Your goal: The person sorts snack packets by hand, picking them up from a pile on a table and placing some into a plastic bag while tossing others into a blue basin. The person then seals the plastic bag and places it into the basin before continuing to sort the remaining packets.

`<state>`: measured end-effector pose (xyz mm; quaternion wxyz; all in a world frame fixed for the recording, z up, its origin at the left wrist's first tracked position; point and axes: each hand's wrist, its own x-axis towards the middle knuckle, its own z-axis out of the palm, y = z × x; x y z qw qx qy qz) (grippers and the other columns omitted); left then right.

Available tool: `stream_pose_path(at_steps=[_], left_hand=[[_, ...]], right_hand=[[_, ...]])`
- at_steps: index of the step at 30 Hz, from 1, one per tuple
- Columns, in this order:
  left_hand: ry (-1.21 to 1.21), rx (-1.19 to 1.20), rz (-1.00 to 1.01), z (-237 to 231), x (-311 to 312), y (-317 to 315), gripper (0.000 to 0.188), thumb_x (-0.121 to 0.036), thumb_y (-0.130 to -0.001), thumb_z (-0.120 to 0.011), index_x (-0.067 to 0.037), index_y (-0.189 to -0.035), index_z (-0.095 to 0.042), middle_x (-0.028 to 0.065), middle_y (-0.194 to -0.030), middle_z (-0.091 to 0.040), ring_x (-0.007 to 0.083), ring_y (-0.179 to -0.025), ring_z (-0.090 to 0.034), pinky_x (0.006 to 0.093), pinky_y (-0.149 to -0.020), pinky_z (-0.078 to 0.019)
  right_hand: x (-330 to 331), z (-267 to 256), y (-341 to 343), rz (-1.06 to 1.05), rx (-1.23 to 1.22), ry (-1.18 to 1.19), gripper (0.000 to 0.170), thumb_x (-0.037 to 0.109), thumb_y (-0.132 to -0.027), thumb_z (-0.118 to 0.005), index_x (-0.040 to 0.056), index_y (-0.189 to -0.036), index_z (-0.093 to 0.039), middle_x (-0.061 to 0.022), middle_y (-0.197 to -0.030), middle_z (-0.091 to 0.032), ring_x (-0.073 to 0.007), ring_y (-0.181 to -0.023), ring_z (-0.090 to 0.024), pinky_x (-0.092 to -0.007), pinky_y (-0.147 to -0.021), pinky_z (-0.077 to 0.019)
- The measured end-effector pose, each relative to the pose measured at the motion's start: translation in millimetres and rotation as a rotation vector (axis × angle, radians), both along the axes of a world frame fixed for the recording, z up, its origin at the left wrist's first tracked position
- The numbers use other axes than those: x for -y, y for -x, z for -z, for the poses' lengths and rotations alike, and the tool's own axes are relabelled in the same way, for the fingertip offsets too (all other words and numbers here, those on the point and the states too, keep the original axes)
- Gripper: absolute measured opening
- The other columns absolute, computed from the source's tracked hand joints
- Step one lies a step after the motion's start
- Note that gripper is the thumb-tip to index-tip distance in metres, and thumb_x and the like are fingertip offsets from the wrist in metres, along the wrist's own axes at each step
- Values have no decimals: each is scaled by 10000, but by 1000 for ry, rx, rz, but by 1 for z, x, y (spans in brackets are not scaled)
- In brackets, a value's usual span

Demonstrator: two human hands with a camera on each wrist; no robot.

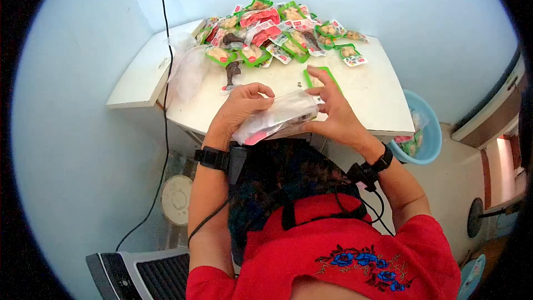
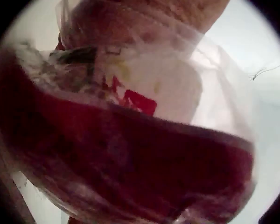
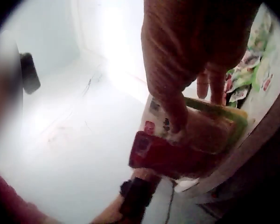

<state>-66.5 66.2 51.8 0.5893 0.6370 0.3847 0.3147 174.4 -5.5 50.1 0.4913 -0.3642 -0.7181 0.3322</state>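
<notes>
A clear plastic bag [image 1: 290,106] with food packets inside is held up over the table's near edge. My left hand [image 1: 244,108] grips its left end, fingers curled over the top. At the other end my right hand [image 1: 340,114] holds the bag between thumb below and fingers above. Through the film in the left wrist view show a dark red packet [image 2: 130,154] and a pale one with a red label [image 2: 141,102]. The right wrist view shows a red packet [image 3: 163,151] beside a green-edged one [image 3: 235,122]. Just beyond my right fingers, a green-edged packet [image 1: 335,76] lies on the table.
A heap of vacuum-sealed food packets [image 1: 261,33] covers the back of the white table [image 1: 377,94]. Crumpled clear bags [image 1: 187,72] lie at its left. A blue basin [image 1: 436,139] holding packets stands on the floor at right. A black cable [image 1: 165,78] hangs at left.
</notes>
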Motion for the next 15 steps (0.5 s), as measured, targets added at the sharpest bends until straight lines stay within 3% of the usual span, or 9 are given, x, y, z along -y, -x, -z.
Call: stream_pose_path(at_steps=[3,5,8,11,12,13,15], left_hand=[[9,66,38,9,-5,1,144,-147,-843,-695,-51,-944,-659,-38,-810,-616,40,-695,-537,186,-630,-441],[-4,47,26,11,-6,2,138,-144,-849,-687,-47,-944,-659,-39,-815,-621,40,-698,-540,190,-629,-446],[-51,20,14,19,-10,3,148,-157,-869,-671,-41,-961,-667,-32,-834,-636,43,-711,-550,193,-636,-455],[-47,-14,3,16,-5,5,169,-163,-890,-655,-35,-998,-678,-20,-860,-650,46,-731,-561,196,-644,-463],[-36,-28,-1,15,-2,5,177,-163,-896,-650,-33,-1013,-681,-15,-868,-654,46,-738,-565,197,-646,-465],[-27,-105,-2,19,-4,7,281,-264,-959,-575,-39,-1102,-664,33,-967,-673,90,-807,-599,231,-713,-487],[77,168,-35,26,3,13,411,-384,-977,-511,-29,-1125,-654,45,-996,-674,124,-883,-606,264,-794,-477]], right_hand=[[-8,2,-2,61,354,-375,728,57,-660,-807,103,-1300,-464,-147,-1403,-463,-335,-1297,-449,-419,-1055,-399],[-20,13,-5,-61,406,-401,685,69,-655,-809,116,-1272,-515,-135,-1402,-478,-360,-1329,-410,-434,-1086,-360],[-28,20,-2,-73,320,-249,495,53,-711,-787,58,-1173,-608,-121,-1291,-589,-276,-1301,-458,-385,-1061,-374],[-30,22,3,-68,190,76,316,64,-782,-744,39,-1079,-638,-82,-1144,-668,-202,-1145,-573,-347,-979,-438],[-34,27,5,-65,151,62,280,76,-803,-731,36,-1063,-637,-66,-1101,-673,-172,-1069,-588,-325,-931,-457],[-40,36,6,-62,112,48,245,88,-823,-717,34,-1047,-635,-49,-1057,-678,-142,-994,-603,-303,-883,-475],[-44,39,7,-35,51,94,195,105,-851,-699,27,-1017,-633,-22,-978,-675,-94,-870,-607,-262,-783,-491]])
